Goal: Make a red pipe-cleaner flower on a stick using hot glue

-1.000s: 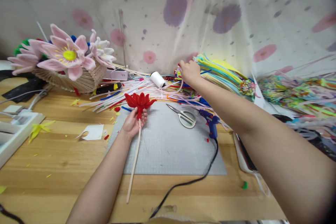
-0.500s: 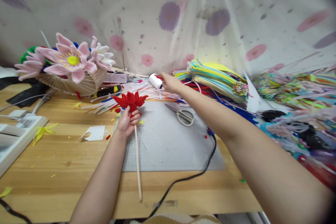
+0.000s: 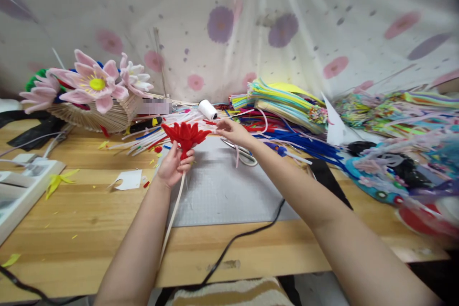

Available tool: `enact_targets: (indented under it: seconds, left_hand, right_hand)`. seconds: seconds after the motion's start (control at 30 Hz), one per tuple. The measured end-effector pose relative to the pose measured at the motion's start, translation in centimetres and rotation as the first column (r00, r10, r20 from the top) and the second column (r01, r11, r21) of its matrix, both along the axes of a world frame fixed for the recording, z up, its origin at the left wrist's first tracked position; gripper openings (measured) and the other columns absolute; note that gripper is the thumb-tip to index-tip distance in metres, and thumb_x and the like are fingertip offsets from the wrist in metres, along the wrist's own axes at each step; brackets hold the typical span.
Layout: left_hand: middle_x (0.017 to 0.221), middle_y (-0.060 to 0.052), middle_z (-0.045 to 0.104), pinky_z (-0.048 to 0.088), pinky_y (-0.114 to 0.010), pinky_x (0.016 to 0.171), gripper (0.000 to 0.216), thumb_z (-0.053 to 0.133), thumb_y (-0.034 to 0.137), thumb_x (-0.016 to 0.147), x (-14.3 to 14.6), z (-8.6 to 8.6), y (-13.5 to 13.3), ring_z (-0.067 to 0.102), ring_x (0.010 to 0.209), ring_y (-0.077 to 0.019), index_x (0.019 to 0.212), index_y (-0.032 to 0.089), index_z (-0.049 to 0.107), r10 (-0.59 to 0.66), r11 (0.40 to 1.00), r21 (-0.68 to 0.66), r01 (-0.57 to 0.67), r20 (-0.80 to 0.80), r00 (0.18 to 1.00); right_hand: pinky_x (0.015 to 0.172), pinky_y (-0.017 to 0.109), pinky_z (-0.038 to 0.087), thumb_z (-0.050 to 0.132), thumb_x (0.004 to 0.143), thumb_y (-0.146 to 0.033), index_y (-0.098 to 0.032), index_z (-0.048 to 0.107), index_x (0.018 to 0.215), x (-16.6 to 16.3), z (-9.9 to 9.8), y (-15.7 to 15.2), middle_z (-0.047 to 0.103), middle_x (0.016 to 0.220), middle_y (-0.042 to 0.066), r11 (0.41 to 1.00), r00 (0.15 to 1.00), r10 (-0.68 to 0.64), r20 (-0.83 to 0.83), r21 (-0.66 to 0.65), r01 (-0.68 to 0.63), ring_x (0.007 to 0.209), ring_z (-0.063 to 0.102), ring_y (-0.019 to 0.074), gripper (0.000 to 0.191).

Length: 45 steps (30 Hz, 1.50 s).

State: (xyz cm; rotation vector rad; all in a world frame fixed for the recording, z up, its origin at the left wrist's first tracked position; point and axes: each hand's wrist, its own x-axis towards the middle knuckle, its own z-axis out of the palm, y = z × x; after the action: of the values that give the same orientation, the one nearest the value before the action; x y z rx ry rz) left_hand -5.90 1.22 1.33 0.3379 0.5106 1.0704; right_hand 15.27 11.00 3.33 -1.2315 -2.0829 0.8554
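My left hand (image 3: 174, 166) is closed around the base of a red pipe-cleaner flower (image 3: 185, 135) on a pale wooden stick (image 3: 171, 220), holding it upright over the grey cutting mat (image 3: 229, 191). My right hand (image 3: 233, 130) hovers just right of the flower, fingers pinched on a thin red pipe-cleaner piece (image 3: 212, 123). A white thread spool (image 3: 207, 109) lies just behind the right hand. Scissors (image 3: 245, 154) lie partly hidden under my right forearm.
Pink pipe-cleaner flowers (image 3: 93, 85) rest on a bundle of sticks at the back left. Stacks of coloured pipe cleaners (image 3: 287, 103) fill the back and right. A black cord (image 3: 240, 239) crosses the mat to the table's front edge. A white box (image 3: 21, 181) sits at left.
My right hand drew back from the pipe-cleaner pile past the thread spool, bringing a red piece close to the flower. The left hand lifted the flower slightly.
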Motion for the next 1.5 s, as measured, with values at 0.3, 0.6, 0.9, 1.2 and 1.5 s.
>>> enact_targets:
  seconds: [0.3,0.6,0.9,1.2,1.5]
  left_hand:
    - [0.056,0.005,0.037,0.014,-0.011,0.032,0.026,0.045,0.037,0.082,2.4,0.9,-1.0,0.023,0.037,-0.0011,0.068,0.016,0.04,0.128,0.99,0.115,-0.077,-0.552,0.824]
    - [0.051,0.008,0.025,0.01,-0.014,0.034,0.031,0.051,0.04,0.077,3.0,1.6,-1.2,0.018,0.036,-0.0015,0.064,0.018,0.033,0.118,0.988,0.154,-0.021,-0.656,0.745]
    - [0.046,0.01,0.021,0.009,-0.014,0.031,0.028,0.043,0.032,0.082,2.3,1.0,-0.7,0.016,0.032,-0.0017,0.061,0.019,0.029,0.112,0.993,0.043,-0.111,-0.65,0.752]
    - [0.043,0.01,0.02,0.01,-0.012,0.028,0.028,0.036,0.025,0.085,2.1,-0.4,0.3,0.017,0.029,-0.0024,0.06,0.019,0.026,0.127,0.985,-0.038,-0.166,-0.488,0.864]
    - [0.044,0.01,0.022,0.012,-0.012,0.027,0.026,0.039,0.025,0.084,1.9,-1.6,-0.7,0.019,0.029,-0.0021,0.061,0.019,0.029,0.178,0.979,-0.021,-0.203,-0.397,0.9]
  right_hand:
    - [0.077,0.028,0.046,0.057,0.07,-0.022,-0.019,0.048,0.09,-0.4,-0.6,-3.1,0.06,0.091,0.003,0.999,0.93,-0.046,-0.366,-0.039,0.035,0.08,0.057,0.0113,0.023]
    - [0.084,0.03,0.044,0.047,0.067,-0.008,-0.018,0.049,0.095,-0.4,0.2,-5.4,0.06,0.099,0.004,0.999,0.949,0.027,-0.315,0.042,-0.015,0.092,0.057,0.0125,0.03]
    - [0.073,0.03,0.045,0.053,0.071,-0.024,-0.019,0.05,0.101,10.3,1.4,-8.1,0.062,0.087,0.003,0.906,0.919,-0.395,-0.014,0.162,0.392,0.076,0.057,0.0137,0.03]
    - [0.067,0.029,0.045,0.056,0.07,-0.035,-0.019,0.053,0.088,23.4,4.7,-14.3,0.06,0.078,0.004,0.608,0.653,-0.754,-0.065,0.305,0.733,0.069,0.056,0.0151,0.025]
    - [0.065,0.036,0.044,0.053,0.062,-0.066,-0.013,0.056,0.088,27.1,-1.0,-16.7,0.063,0.09,0.015,0.691,0.422,-0.491,0.762,0.047,0.721,0.079,0.06,0.0286,0.059]
